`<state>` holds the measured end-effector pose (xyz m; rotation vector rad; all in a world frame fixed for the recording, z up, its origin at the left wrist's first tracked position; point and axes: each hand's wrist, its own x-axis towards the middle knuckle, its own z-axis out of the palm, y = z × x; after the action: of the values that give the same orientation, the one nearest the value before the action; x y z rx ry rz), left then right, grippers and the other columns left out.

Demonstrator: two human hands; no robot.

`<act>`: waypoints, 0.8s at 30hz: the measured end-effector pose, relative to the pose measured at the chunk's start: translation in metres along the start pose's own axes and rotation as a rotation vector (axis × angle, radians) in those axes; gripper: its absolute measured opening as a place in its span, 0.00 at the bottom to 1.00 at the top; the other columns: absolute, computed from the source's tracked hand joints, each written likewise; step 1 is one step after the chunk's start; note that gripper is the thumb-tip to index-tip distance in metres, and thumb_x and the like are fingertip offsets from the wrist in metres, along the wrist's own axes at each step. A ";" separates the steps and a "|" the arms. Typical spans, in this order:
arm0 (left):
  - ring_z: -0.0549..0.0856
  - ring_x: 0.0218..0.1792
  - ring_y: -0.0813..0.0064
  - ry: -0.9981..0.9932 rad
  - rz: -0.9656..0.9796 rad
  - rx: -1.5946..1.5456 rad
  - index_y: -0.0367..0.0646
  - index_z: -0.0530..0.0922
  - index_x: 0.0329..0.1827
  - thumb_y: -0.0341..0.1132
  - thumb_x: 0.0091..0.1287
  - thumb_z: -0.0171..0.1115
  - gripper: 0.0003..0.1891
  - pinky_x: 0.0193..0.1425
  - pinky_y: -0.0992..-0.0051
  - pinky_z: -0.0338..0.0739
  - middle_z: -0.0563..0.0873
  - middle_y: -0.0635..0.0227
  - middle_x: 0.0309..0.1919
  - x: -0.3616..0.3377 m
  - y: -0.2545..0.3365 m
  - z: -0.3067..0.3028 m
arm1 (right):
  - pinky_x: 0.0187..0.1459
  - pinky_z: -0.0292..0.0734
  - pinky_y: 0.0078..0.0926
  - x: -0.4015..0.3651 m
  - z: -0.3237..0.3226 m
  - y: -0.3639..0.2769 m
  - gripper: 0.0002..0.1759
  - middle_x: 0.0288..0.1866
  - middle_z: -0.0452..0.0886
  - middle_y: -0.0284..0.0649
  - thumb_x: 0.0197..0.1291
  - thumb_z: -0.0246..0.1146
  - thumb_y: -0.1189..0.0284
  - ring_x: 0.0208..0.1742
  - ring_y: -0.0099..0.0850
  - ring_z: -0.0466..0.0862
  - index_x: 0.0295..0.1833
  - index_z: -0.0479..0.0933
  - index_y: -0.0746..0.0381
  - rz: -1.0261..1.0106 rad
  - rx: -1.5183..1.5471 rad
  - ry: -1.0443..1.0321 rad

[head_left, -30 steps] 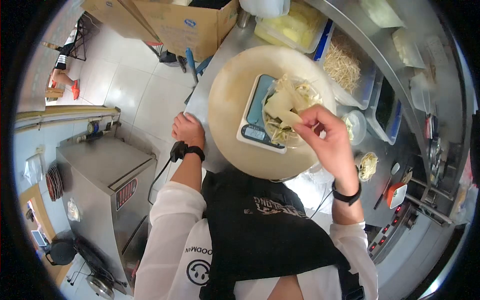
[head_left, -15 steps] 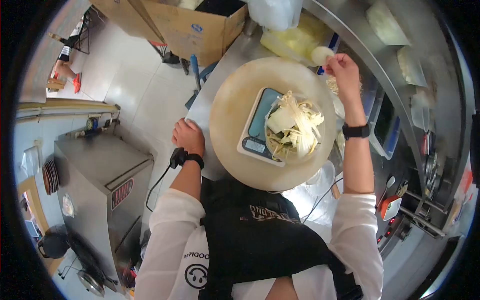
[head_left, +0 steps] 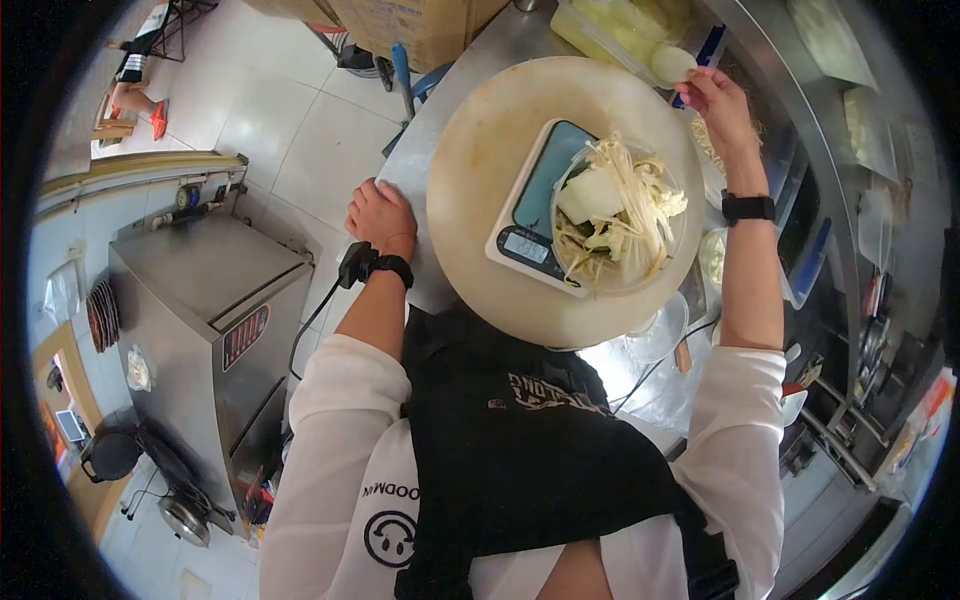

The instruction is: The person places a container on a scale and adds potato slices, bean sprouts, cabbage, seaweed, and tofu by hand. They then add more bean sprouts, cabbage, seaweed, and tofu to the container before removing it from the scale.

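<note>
My right hand [head_left: 722, 108] pinches a round, pale vegetable slice [head_left: 672, 65] beside a clear tub of yellowish slices [head_left: 620, 40]. My left hand [head_left: 382, 215] rests at the steel counter's edge with nothing in it, fingers slightly bent. Between my hands, a kitchen scale [head_left: 522, 243] lies on a thick round chopping board [head_left: 470, 160]. On the scale is a clear bowl [head_left: 672, 255] filled with enoki mushrooms [head_left: 640, 195], a white block-like piece [head_left: 590, 193] and leafy vegetables. The scale's display is lit, but its digits are too blurred to read.
Several food tubs line the counter's right side, below a steel shelf edge [head_left: 790, 75]. A clear container [head_left: 660, 330] stands near the board's front edge. Cardboard boxes [head_left: 420, 25] are at the back. A steel cabinet [head_left: 215, 265] stands left; a person's leg [head_left: 135, 98] shows beyond.
The view has shifted, so the board and scale appear higher and farther right. My right hand still holds the slice by the tub. My left hand stays on the counter edge.
</note>
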<state>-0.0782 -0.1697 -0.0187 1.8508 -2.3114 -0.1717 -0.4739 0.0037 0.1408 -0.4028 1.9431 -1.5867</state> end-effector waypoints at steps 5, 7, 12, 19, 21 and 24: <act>0.76 0.51 0.61 -0.031 0.025 -0.056 0.45 0.74 0.50 0.44 0.68 0.44 0.16 0.55 0.59 0.64 0.79 0.63 0.48 0.000 -0.007 0.000 | 0.39 0.78 0.23 0.002 0.006 0.013 0.08 0.38 0.80 0.44 0.62 0.55 0.74 0.35 0.29 0.82 0.42 0.71 0.68 0.054 0.018 -0.007; 0.75 0.52 0.60 -0.078 -0.004 -0.047 0.44 0.73 0.51 0.43 0.68 0.44 0.16 0.56 0.58 0.64 0.78 0.61 0.48 0.001 -0.002 -0.006 | 0.39 0.78 0.23 0.009 0.009 0.006 0.07 0.39 0.80 0.45 0.62 0.54 0.75 0.36 0.30 0.82 0.41 0.70 0.68 0.054 0.018 -0.008; 0.76 0.49 0.62 -0.010 0.012 -0.017 0.47 0.73 0.50 0.43 0.68 0.45 0.15 0.54 0.61 0.63 0.78 0.64 0.46 0.000 0.001 -0.004 | 0.47 0.77 0.26 0.037 0.010 0.009 0.11 0.43 0.80 0.48 0.63 0.53 0.74 0.43 0.33 0.82 0.45 0.70 0.71 -0.119 0.254 0.129; 0.75 0.49 0.62 -0.026 0.014 0.001 0.47 0.73 0.50 0.44 0.69 0.43 0.16 0.54 0.62 0.63 0.78 0.64 0.46 -0.001 0.000 -0.005 | 0.46 0.70 0.21 -0.042 0.020 -0.048 0.10 0.41 0.77 0.31 0.64 0.57 0.69 0.40 0.23 0.76 0.46 0.75 0.63 -0.231 -0.138 0.057; 0.75 0.49 0.61 -0.039 0.014 -0.015 0.46 0.73 0.50 0.44 0.69 0.43 0.16 0.55 0.62 0.63 0.78 0.63 0.46 -0.002 0.001 -0.009 | 0.44 0.69 0.19 -0.101 0.024 -0.046 0.08 0.39 0.76 0.29 0.62 0.58 0.71 0.40 0.21 0.74 0.44 0.76 0.62 -0.311 -0.324 0.011; 0.75 0.50 0.60 -0.051 0.018 -0.026 0.46 0.73 0.50 0.44 0.69 0.43 0.16 0.55 0.60 0.63 0.78 0.63 0.47 -0.002 0.001 -0.010 | 0.41 0.69 0.19 -0.176 0.042 -0.042 0.08 0.38 0.74 0.32 0.59 0.59 0.77 0.40 0.23 0.74 0.45 0.78 0.61 -0.285 -0.567 -0.020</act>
<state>-0.0764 -0.1673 -0.0092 1.8340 -2.3467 -0.2477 -0.3167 0.0621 0.2210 -0.9544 2.3856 -1.1507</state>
